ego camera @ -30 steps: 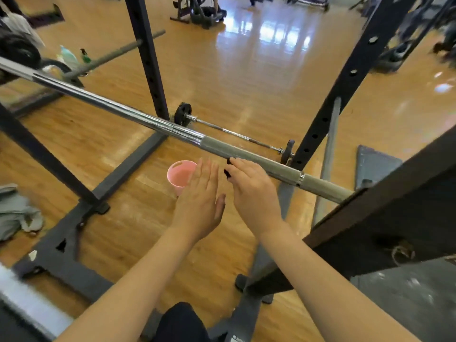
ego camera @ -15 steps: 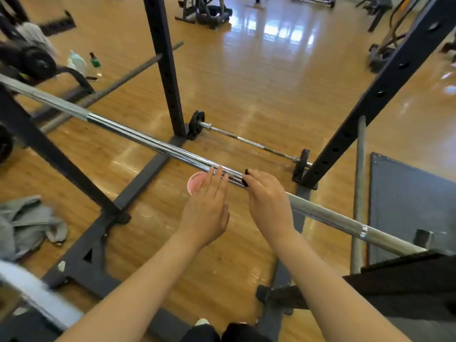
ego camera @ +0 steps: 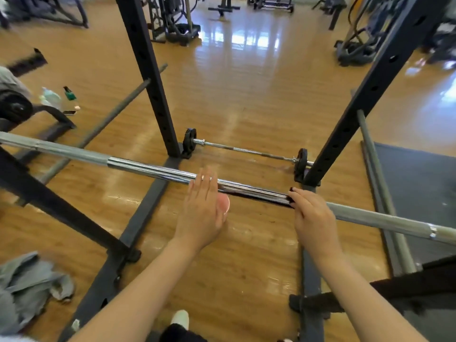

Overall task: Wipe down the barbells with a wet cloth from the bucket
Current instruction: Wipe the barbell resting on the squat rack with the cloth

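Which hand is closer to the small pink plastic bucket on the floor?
Left. The left hand overlaps the small pink plastic bucket in view; the right hand grips the barbell off to its right.

A long steel barbell runs from the left edge down to the lower right, shiny chrome in the middle, dull grey toward its ends. A dark cloth hangs under its centre. A thinner barbell with small black plates lies on the floor behind, mid-frame. A pink bucket sits below centre, mostly hidden.
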`<state>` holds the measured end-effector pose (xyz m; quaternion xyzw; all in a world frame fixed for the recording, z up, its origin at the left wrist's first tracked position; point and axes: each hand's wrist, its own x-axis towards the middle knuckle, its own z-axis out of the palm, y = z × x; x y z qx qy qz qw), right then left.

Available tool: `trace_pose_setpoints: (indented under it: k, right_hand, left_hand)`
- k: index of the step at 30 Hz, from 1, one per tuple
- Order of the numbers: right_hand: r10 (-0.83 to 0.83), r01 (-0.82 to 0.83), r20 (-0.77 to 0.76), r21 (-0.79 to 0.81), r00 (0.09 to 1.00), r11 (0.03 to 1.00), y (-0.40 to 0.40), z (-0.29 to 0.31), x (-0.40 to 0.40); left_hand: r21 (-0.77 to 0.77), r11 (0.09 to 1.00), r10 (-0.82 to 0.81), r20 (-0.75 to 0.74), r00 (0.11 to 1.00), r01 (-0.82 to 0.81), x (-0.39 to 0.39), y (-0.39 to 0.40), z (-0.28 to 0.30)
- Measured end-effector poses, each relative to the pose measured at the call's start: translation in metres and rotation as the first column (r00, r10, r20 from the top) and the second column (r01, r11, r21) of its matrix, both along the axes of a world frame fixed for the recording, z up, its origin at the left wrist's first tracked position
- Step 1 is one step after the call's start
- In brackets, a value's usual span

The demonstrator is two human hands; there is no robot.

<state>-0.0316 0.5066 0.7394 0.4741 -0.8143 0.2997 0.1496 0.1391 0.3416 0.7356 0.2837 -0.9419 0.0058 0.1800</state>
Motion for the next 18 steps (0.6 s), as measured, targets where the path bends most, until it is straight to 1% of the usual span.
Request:
trace_pose_setpoints:
  k: [2,4,6,9,13,15,18]
  right_hand:
    - [-0.110,0.111,0.010,-0.056,0.994,0.992,-0.006,-0.004,0.011]
    - [-0.226,0.228,0.030,-0.078,0.974,0.971,-0.016,-0.009,0.022]
    - [-0.291,0.292,0.023,-0.091,0.956,0.952,-0.023,-0.013,0.026]
    - [-0.301,0.297,-0.037,-0.084,0.953,0.951,-0.025,-0.019,0.027]
    - [-0.276,0.268,-0.114,-0.080,0.954,0.960,-0.026,-0.019,0.026]
    - [-0.264,0.255,-0.155,-0.079,0.952,0.964,-0.025,-0.023,0.027]
    - [-0.254,0.249,-0.183,-0.051,0.950,0.967,-0.024,-0.027,0.035]
  left_hand:
    - [-0.001,1.000,-0.027,-0.004,1.000,0.027,0.021,-0.040,0.001]
    - [-0.027,0.999,-0.034,0.006,0.999,0.034,0.044,-0.080,0.004]
    - [-0.050,0.998,-0.043,0.032,0.999,0.044,0.064,-0.119,0.010]
    - [-0.083,0.994,-0.058,0.143,0.988,0.071,0.084,-0.172,0.017]
    - [-0.073,0.994,-0.055,0.329,0.943,0.083,0.105,-0.219,0.021]
    - [-0.050,0.996,-0.053,0.363,0.930,0.077,0.113,-0.232,0.021]
    - [-0.045,0.995,-0.066,0.360,0.930,0.088,0.113,-0.248,0.023]
